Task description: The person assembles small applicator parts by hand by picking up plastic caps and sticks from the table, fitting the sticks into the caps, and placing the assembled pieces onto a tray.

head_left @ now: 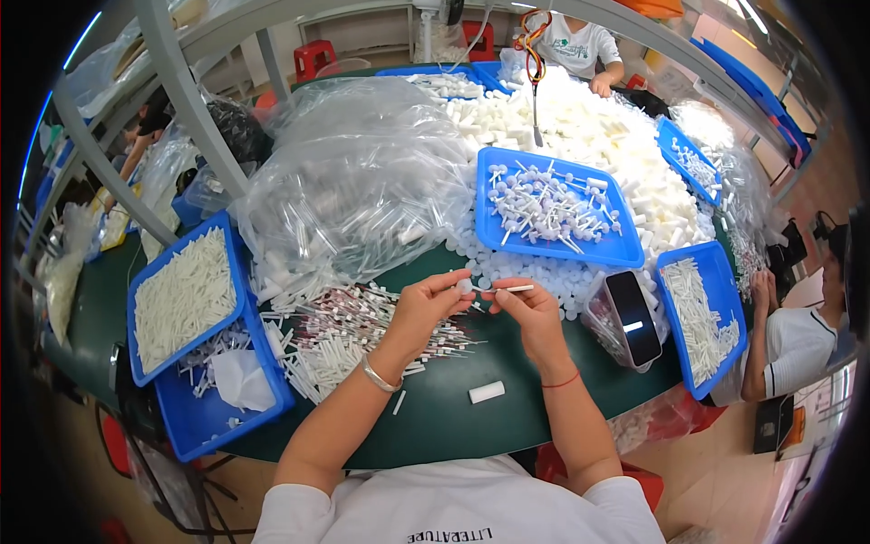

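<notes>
Above the near part of the green table (435, 435), my left hand (419, 315) pinches a small round translucent white cap (466, 286) between thumb and fingertips. My right hand (533, 317) is closed on a thin white stick (518, 288), its inner end pointing at the cap. Whether stick and cap are joined is too small to tell. Beneath and left of my left hand lies a heap of thin wired pieces (349, 317) with red and white parts, beside loose white tubes (313, 367). A thick white cylinder (487, 392) lies between my forearms.
Ahead, a blue tray (627, 250) holds capped sticks, among loose translucent caps (544, 276) and heaped white cylinders (625, 127). Left are a large clear bag (353, 172) and stacked blue trays (195, 440). A phone (633, 317) leans rightward. Co-workers sit opposite and right.
</notes>
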Tool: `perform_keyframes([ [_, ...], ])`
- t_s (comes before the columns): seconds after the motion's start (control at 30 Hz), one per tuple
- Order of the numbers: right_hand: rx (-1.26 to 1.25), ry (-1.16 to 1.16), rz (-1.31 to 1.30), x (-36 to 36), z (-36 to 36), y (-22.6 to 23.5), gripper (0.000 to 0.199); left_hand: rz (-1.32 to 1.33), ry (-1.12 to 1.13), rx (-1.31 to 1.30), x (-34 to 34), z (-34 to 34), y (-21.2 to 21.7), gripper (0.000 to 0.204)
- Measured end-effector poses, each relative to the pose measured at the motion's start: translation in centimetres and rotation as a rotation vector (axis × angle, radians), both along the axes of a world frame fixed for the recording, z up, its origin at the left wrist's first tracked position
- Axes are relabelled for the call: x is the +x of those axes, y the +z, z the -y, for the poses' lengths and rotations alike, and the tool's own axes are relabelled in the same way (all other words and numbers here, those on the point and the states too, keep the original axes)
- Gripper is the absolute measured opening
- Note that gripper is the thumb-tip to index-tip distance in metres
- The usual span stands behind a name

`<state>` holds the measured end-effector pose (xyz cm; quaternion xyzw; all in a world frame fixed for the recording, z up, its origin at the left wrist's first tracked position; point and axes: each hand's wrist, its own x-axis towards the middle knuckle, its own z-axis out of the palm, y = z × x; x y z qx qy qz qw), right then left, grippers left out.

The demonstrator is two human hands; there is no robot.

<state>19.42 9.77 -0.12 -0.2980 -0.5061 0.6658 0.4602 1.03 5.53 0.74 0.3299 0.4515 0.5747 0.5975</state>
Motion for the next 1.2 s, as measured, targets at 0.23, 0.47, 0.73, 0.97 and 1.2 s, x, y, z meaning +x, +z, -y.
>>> perform_keyframes([
  [0.23,0.055,-0.048,0.048,-0.2,0.3,0.0,0.019,0.026,-0.023,0.024,0.0,0.6,-0.3,0.035],
  [0.47,0.131,-0.077,0.179,-0.2,0.7,-0.2,0.018,0.003,-0.002,0.054,0.0,1.0,-0.6,0.033],
  [0.73,0.325,-0.051,0.305,-0.5,1.1,-0.3,0.014,0.069,-0.164,-0.046,-0.1,1.4,-0.9,0.031],
  [0.97,0.208,-0.062,0.271,-0.6,1.2,0.1,0.01,0.173,-0.173,-0.105,-0.1,1.6,-1.1,0.028],
  [1.2,0.186,-0.066,0.271,-0.5,1.1,-0.6,0.013,0.031,-0.023,-0.057,1.1,2.1,-1.2,0.027],
])
